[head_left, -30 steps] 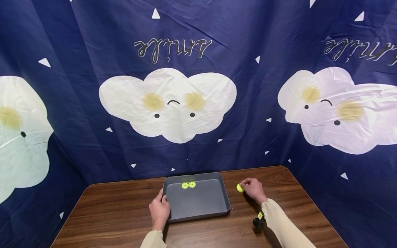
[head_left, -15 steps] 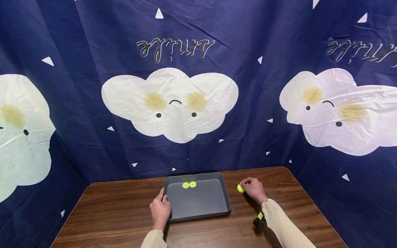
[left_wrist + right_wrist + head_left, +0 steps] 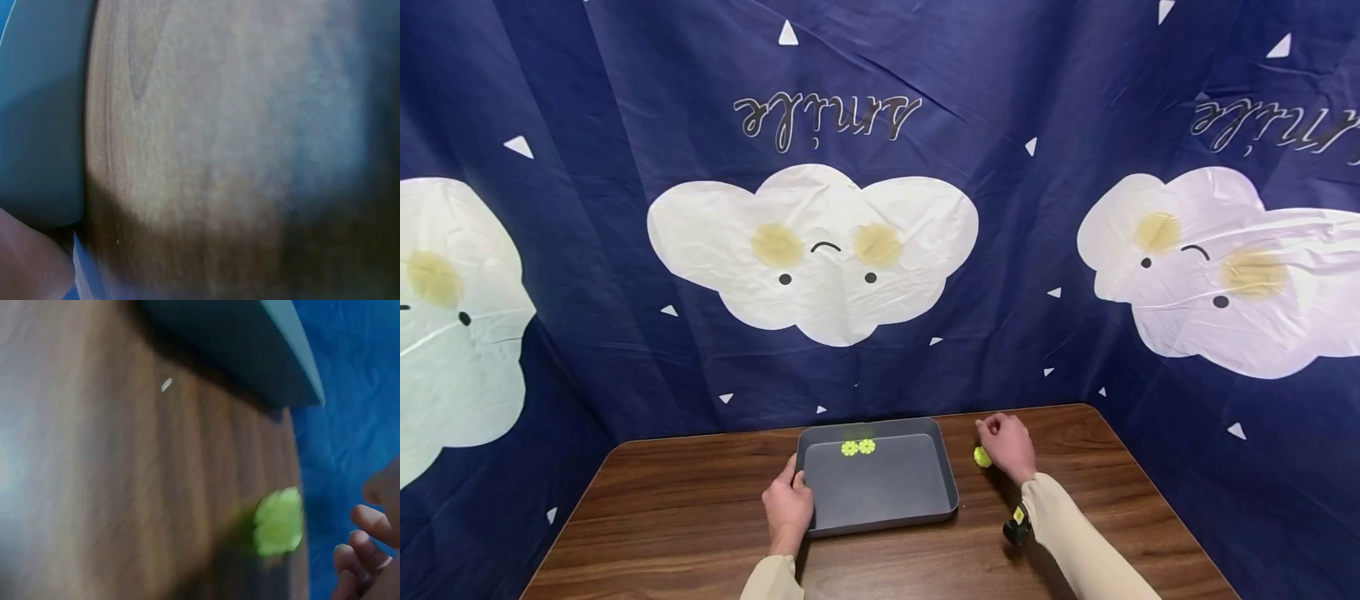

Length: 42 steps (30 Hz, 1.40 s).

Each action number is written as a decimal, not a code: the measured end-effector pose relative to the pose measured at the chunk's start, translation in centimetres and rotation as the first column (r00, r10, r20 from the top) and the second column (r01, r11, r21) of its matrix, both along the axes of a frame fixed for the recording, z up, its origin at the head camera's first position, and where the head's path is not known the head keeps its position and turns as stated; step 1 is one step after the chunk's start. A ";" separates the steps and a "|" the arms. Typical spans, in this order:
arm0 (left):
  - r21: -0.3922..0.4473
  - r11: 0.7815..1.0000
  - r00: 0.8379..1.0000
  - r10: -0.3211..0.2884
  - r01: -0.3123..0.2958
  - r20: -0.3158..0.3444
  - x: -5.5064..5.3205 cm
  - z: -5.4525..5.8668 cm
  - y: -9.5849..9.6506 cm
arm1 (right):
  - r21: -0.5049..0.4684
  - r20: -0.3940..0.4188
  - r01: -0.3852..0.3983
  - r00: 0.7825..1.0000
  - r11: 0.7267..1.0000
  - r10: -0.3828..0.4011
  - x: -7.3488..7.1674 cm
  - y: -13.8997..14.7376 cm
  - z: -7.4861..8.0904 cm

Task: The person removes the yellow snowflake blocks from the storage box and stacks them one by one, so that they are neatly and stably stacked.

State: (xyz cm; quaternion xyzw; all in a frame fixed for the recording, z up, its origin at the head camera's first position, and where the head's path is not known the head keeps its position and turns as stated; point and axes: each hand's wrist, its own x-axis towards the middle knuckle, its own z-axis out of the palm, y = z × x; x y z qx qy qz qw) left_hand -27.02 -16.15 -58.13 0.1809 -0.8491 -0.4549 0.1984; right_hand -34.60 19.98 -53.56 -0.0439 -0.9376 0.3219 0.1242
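Observation:
A dark grey baking tray (image 3: 880, 483) lies on the table, and my left hand (image 3: 787, 504) grips its left rim. Inside, near the far wall, two neon-yellow flower-shaped pieces (image 3: 858, 447) sit side by side. To the right of the tray stands a small scalloped yellow-green lump (image 3: 982, 457), seen closer in the right wrist view as a layered piece (image 3: 278, 522). My right hand (image 3: 1009, 443) hovers just above and beside it, fingers loosely curled and apart from it. Nothing shows between those fingers (image 3: 365, 553), though the thumb is partly out of view.
The wooden table (image 3: 685, 508) ends at a blue cloth backdrop (image 3: 587, 333) printed with clouds, which hangs behind and at the sides. A tiny pale speck (image 3: 166, 384) lies on the wood near the tray.
My right hand has lifted off the yellow-green lump, which it was touching before, and shifted slightly up and left. My left hand and the tray stay put; the head view drifts slightly.

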 end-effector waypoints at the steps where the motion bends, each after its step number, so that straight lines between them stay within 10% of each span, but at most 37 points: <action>1: 0.002 1.000 1.000 0.003 -0.003 0.000 0.0 0.0 0.0 | 0.002 -0.024 0.001 1.000 1.000 -0.001 -0.2 -0.5 0.2; 14: 0.003 1.000 1.000 0.002 -0.002 0.025 0.5 0.3 0.3 | -0.061 -0.125 -0.168 0.979 0.984 0.159 -1.1 -10.4 3.0; 26: -0.008 1.000 1.000 0.003 -0.003 0.011 0.9 0.2 0.7 | -0.134 0.034 -0.268 0.961 0.954 0.275 0.2 -15.9 0.0; 42: -0.041 0.999 0.999 0.022 -0.023 -0.032 1.4 0.2 0.9 | -0.088 0.107 -0.053 0.992 0.995 0.062 1.4 -18.9 -2.9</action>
